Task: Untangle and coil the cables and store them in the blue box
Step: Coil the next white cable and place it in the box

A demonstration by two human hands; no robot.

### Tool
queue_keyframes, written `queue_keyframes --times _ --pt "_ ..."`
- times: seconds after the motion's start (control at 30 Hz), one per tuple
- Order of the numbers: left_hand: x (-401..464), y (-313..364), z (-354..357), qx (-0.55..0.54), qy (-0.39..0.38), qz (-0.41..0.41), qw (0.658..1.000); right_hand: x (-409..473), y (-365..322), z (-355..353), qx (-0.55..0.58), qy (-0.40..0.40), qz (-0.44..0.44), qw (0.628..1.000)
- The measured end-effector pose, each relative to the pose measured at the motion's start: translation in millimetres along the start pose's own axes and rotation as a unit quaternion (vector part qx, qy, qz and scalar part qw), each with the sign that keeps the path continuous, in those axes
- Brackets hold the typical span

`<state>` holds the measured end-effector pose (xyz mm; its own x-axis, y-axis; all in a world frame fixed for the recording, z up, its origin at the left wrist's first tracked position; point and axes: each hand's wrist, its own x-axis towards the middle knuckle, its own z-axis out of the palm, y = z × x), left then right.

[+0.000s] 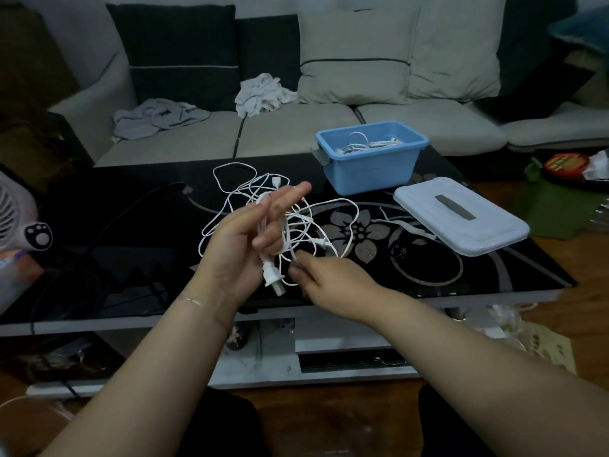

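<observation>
Both hands [240,239] [324,278] holding tangled white cable [290,225]

A dim home living room: a grey sofa [296,127] with cushions [356,57] fills the top, crumpled laundry [263,94] on it, probably a glass coffee table [131,225] at centre.

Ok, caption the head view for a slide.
Both hands untangle white cables beside the open blue box.
</observation>
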<state>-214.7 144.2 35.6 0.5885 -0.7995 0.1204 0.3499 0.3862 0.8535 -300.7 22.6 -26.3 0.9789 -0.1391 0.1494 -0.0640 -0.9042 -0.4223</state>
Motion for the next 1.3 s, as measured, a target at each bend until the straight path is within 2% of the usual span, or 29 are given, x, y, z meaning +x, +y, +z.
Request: queue_keyframes --times 0.1,0.2,0.53,0.6,0.67,0.8,0.87,1.03,1.17,1.3 --pt "3 -2 -4 0.085 0.068 0.047 0.993 -4 -14 1 -0.106 0.023 -0.048 0.993" --pt "2 -4 -7 0.189 0.110 0.071 0.973 -12 -27 1 -0.138 0.054 -0.100 0.984" --pt "-1 -15 -8 0.400 0.071 0.063 0.911 -15 -28 -15 -0.140 0.080 -0.114 0.980" --pt "-2 -19 -11 0.459 0.054 0.078 0.884 -15 -28 -15 -0.124 0.080 -0.126 0.981" --pt "-3 -21 -13 0.533 0.038 0.094 0.840 -15 -28 -18 -0.087 0.082 -0.130 0.984" --pt "-3 -23 -16 0.632 -0.009 0.093 0.769 -18 -23 -35 0.001 0.101 -0.105 0.989" --pt "-3 -23 -13 0.651 -0.021 0.085 0.754 -18 -16 -45 0.061 0.121 -0.070 0.988" --pt "-4 -24 -4 0.571 -0.019 0.086 0.816 -13 6 -56 0.189 0.141 -0.019 0.972" --pt "-4 -22 6 0.471 -0.032 0.058 0.880 -9 11 -57 0.235 0.148 -0.028 0.960" --pt "-10 -18 17 0.404 -0.055 0.016 0.913 -5 17 -57 0.247 0.156 -0.035 0.956"
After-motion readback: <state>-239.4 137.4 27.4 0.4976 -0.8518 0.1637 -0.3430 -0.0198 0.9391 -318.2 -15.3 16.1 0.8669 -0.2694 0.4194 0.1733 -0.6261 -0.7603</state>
